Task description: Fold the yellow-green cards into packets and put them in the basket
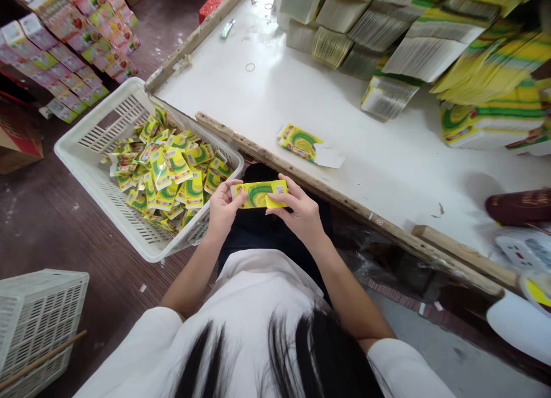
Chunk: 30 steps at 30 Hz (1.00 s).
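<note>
Over my lap, just off the table's front edge, both hands hold a yellow and green printed packet [259, 194]. My left hand [223, 207] pinches its left end, thumb on top. At the right end, the thumb and fingers of my right hand [303, 213] grip it where a yellow flap shows. A yellow and green carton [301, 143] lies on the white table ahead, its white end flap pointing right. To my left, a white plastic basket [148, 250] holds many similar yellow packets [166, 171].
Stacks of flat cartons [434, 45] cover the table's far right. A maroon cylinder [519, 207] and a power strip [523, 250] are at the right edge. Pink boxes [71, 39] are piled at the far left. Another white crate [41, 323] stands at lower left.
</note>
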Each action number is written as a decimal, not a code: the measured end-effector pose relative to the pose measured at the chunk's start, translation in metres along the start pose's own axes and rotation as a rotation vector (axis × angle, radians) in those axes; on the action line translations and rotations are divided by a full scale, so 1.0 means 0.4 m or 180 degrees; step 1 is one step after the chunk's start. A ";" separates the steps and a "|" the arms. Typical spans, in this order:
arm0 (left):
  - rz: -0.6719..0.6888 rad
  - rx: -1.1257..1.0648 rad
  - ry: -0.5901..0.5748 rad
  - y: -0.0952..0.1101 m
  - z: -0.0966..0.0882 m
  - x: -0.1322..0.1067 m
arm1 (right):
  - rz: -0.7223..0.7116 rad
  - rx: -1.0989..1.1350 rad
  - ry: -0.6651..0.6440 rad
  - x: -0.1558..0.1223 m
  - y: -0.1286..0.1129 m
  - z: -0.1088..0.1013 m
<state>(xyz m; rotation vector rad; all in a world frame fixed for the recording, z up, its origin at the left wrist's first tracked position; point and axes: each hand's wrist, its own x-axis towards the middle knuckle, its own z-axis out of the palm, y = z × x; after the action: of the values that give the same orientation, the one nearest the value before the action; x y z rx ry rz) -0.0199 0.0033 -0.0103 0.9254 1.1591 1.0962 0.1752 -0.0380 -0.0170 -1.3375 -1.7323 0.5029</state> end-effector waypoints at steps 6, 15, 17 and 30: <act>0.0007 -0.0016 0.0089 0.007 0.006 -0.005 | -0.0126 0.0027 -0.0108 -0.004 0.011 -0.006; 0.0079 0.0132 -0.0076 0.015 0.006 -0.011 | 0.0639 0.0899 0.0169 0.003 -0.011 0.012; 0.0086 0.0126 -0.0079 0.009 0.006 -0.011 | 0.0725 0.0861 0.0111 0.006 -0.010 0.009; -0.0015 -0.0152 -0.0051 -0.018 -0.003 -0.011 | 0.0425 0.1025 -0.0307 0.017 0.008 0.007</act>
<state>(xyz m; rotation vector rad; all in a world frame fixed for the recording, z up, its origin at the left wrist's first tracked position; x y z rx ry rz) -0.0201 -0.0026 -0.0165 0.8926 1.1169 1.1063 0.1744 -0.0303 -0.0184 -1.2162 -1.5638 0.8948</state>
